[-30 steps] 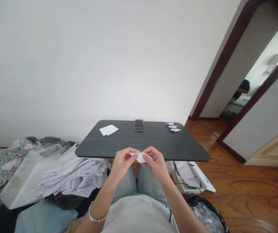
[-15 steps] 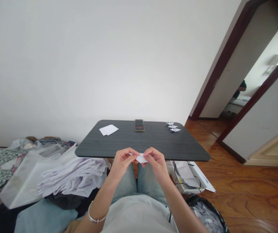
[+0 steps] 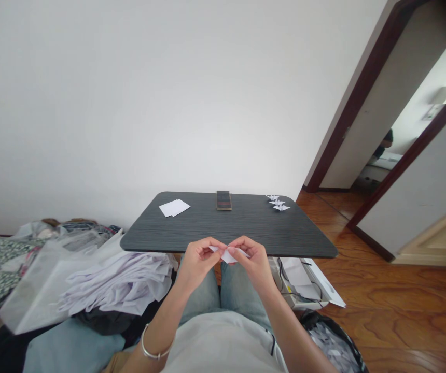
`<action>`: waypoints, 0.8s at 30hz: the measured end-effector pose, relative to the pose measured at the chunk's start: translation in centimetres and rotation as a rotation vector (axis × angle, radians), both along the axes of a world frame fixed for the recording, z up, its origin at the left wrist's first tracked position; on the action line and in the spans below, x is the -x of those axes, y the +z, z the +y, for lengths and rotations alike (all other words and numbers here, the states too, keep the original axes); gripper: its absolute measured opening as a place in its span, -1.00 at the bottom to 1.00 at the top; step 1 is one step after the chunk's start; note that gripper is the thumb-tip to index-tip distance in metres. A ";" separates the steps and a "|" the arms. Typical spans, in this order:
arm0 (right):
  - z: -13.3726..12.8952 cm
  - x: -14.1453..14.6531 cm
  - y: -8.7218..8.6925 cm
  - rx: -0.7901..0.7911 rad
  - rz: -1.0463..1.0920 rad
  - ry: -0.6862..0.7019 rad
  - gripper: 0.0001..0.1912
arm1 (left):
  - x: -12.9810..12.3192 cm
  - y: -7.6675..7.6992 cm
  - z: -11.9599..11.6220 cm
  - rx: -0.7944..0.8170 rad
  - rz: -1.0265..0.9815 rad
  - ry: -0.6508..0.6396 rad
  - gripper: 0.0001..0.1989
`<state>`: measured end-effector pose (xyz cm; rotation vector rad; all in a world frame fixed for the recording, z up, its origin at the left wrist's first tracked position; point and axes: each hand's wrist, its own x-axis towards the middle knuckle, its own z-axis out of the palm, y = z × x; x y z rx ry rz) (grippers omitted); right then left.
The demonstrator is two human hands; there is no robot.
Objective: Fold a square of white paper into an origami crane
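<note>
Just off the near edge of the dark table [image 3: 207, 228], a small folded piece of white paper [image 3: 228, 257] is pinched between my two hands. My left hand [image 3: 203, 259] grips its left side, thumb and fingers pressed together. On the other side, my right hand [image 3: 249, 256] pinches it with thumb and forefinger, close to the left fingertips. Fingers cover much of the paper, so its exact folded shape is hard to make out. At the table's far right sit 3 white paper cranes [image 3: 279, 204]. White paper sheets [image 3: 174, 207] lie overlapping at the far left.
A dark phone-like device [image 3: 223, 200] rests at the table's back, by the wall. Folded white cloth [image 3: 122, 282] and other clothes are piled on the left. To the right stand a box with cables [image 3: 301, 282] and a black bag of paper scraps [image 3: 334, 342].
My fingertips have come closer together over the middle of the paper, and its visible part has shifted and tilted slightly. The things on the table have stayed put.
</note>
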<state>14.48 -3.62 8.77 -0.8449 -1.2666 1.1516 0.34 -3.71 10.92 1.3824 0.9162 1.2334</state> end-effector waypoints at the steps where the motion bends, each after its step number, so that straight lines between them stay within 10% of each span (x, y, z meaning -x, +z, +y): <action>1: 0.0 0.0 -0.1 -0.004 0.000 0.001 -0.80 | 0.0 0.0 0.0 0.001 0.000 0.012 -0.86; 24: -0.3 0.0 -0.1 -0.094 0.090 -0.023 -0.93 | 0.2 0.1 0.3 -0.013 -0.033 -0.006 -0.90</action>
